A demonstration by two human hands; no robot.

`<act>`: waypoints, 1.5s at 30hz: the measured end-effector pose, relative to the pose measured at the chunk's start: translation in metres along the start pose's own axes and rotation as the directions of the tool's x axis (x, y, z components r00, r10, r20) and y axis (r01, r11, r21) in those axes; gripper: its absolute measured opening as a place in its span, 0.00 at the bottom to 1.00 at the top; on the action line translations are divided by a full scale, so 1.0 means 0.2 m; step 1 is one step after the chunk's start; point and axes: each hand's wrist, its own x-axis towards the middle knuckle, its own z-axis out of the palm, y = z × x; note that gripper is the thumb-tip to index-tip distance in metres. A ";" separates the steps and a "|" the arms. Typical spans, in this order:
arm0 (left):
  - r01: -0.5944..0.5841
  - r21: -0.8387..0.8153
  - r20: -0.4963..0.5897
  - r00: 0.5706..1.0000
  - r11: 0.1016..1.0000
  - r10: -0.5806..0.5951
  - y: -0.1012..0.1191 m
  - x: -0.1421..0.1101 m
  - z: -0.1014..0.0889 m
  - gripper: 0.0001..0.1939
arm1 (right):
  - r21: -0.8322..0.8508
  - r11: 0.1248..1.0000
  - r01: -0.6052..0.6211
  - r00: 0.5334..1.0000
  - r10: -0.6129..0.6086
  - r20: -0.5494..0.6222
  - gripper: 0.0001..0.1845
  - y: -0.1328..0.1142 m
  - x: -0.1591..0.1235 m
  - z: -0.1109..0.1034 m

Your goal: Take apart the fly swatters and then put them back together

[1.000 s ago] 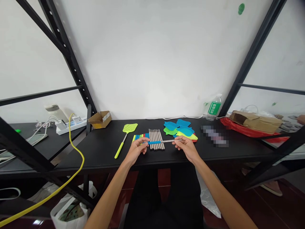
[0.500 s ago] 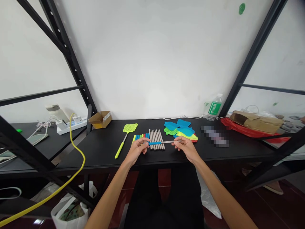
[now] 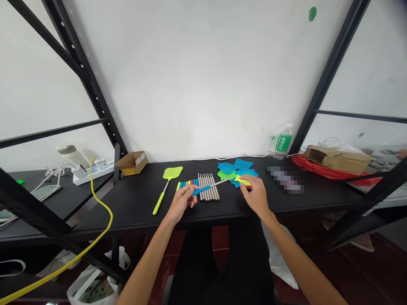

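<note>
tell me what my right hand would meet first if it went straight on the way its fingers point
Most likely the yellow swatter head: the fingers of your right hand look right at it, though depth is unclear, so I can't tell if they touch.

one whole flyswatter (image 3: 172, 173), one bottle (image 3: 283, 142); several rods (image 3: 208, 193), several handles (image 3: 178, 185), several swatter heads (image 3: 243, 164).

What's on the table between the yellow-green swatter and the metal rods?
In the head view, a row of coloured handles lies between the swatter and the rods: yellow-green, blue and red. The left hand partly hides them.
</note>
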 end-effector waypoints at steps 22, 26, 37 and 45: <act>0.010 0.002 -0.009 1.000 1.000 -0.010 0.01 -0.01 0.01 0.21 | -0.508 0.856 0.095 0.991 -0.031 0.133 0.17 0.12 -0.02 0.01; 0.013 0.001 -0.009 1.000 1.000 -0.013 0.01 -0.01 0.01 0.20 | -0.382 0.916 0.119 0.993 -0.116 0.033 0.11 0.08 0.00 -0.01; 0.006 -0.010 0.002 1.000 1.000 -0.006 -0.01 0.00 0.00 0.19 | 0.185 0.976 -0.112 0.925 0.170 -0.339 0.13 0.06 0.11 -0.19; -0.002 -0.035 0.012 1.000 0.999 0.002 0.00 0.00 0.00 0.19 | 0.791 0.466 -0.395 0.809 0.584 0.060 0.09 0.03 0.10 -0.10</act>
